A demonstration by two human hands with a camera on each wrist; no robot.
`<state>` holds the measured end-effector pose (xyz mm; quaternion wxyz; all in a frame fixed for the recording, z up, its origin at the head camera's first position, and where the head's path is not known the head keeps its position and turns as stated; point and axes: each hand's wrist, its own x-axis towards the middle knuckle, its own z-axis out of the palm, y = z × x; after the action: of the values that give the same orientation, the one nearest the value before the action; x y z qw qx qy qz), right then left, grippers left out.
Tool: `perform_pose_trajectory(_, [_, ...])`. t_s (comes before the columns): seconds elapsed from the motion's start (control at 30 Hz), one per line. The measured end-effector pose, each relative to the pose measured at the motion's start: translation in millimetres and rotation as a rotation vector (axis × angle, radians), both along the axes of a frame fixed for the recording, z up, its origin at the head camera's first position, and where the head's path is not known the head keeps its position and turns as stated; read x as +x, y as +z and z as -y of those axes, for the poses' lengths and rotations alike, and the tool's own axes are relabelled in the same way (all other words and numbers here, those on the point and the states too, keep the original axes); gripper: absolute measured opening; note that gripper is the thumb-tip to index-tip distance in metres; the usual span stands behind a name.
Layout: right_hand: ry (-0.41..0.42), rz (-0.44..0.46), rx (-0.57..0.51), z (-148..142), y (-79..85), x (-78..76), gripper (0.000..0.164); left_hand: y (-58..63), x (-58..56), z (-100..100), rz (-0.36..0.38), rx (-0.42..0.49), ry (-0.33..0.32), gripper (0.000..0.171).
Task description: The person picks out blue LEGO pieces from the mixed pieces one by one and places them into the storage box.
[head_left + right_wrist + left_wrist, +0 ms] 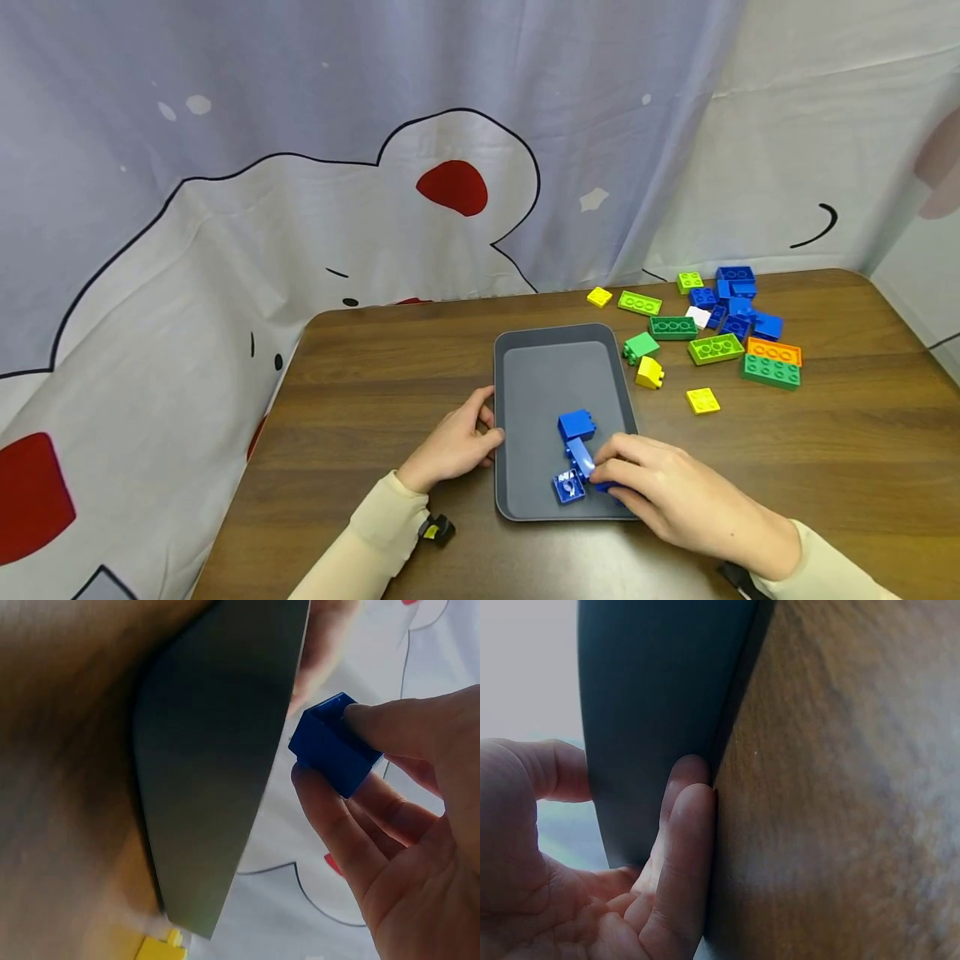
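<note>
A dark grey tray (558,367) lies on the wooden table. My left hand (453,442) holds its left side; the left wrist view shows the thumb at the rim and the fingers against the outer wall. Over the tray's lower right part, my right hand (675,496) pinches a blue building brick (330,754) between thumb and fingers, its hollow side partly showing. In the head view the fingers mostly cover that brick. Near it in the tray are a blue brick (576,426), a lighter-looking blue brick (580,456) and a square blue brick (568,487).
Right of the tray are a green brick (641,346), a yellow brick (648,372) and a flat yellow brick (702,401). Several blue bricks (738,307) cluster at the back right, near an orange brick (774,351). A printed curtain (337,225) hangs behind the table.
</note>
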<state>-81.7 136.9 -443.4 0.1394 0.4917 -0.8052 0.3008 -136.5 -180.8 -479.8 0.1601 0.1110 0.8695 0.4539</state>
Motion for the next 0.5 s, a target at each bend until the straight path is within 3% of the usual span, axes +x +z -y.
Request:
perform_pose_trajectory(0.33, [0.003,0.074,0.101,9,-3.4,15.2,0.025,0.2,0.1,0,-0.002,0.000,0.001,0.073])
perform_pose_trajectory(0.5, [-0.042,0.024,0.201,11,-4.5,20.4,0.050,-0.7,-0.4,0,-0.009,-0.011,0.000,0.073])
